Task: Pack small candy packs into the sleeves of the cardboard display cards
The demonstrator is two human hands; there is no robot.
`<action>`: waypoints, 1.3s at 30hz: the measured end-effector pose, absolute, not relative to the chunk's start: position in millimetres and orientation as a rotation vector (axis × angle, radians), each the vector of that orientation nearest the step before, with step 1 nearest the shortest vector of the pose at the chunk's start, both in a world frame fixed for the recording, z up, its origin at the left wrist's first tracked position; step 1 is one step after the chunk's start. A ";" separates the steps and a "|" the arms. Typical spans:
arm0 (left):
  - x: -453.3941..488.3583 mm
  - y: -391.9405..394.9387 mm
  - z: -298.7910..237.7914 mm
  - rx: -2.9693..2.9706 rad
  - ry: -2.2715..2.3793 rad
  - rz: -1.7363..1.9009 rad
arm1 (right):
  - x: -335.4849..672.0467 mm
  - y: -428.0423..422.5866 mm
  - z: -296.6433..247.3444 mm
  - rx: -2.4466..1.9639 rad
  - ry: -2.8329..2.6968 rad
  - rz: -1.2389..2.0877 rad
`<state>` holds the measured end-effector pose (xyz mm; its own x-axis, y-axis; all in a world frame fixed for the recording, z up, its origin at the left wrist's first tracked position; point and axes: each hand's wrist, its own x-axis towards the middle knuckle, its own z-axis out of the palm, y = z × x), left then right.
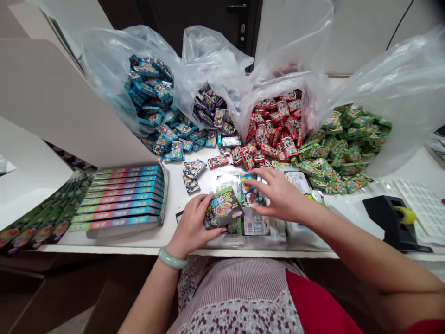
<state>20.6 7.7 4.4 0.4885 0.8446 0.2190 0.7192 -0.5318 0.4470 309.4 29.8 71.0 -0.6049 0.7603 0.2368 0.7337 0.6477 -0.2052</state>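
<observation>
My left hand (193, 222) is closed on a flat black box (224, 208) with green and colourful print, thumb along its lower edge and fingers behind its upper left side. My right hand (278, 192) curves round a small blue packet (247, 191), fingertips at its upper edge and thumb at the lower one. Part of this packet is hidden by the fingers. Beneath both hands lie clear plastic sleeves (278, 232) with black-and-white printed cards (256, 223) in them. Several purple packets (194, 169) and one red packet (218, 161) lie just beyond my left hand.
Clear bags along the back spill blue packets (149, 88), purple packets (210, 109), red packets (274, 120) and green packets (351, 144). A row of colourful boxes (118, 197) stands in a tray at left. A black tape dispenser (385, 222) and sticker sheets (424, 208) are at right.
</observation>
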 end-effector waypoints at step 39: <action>64.8 -8.8 25.4 2.046 1.306 0.881 | 286.8 6.9 57.0 -1.286 -1.871 1.087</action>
<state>64.8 -8.8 25.4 0.3124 0.9214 0.2310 0.5595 -0.3750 0.7392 286.8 6.9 57.0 -0.3388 0.9402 0.0346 0.4355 0.1893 -0.8801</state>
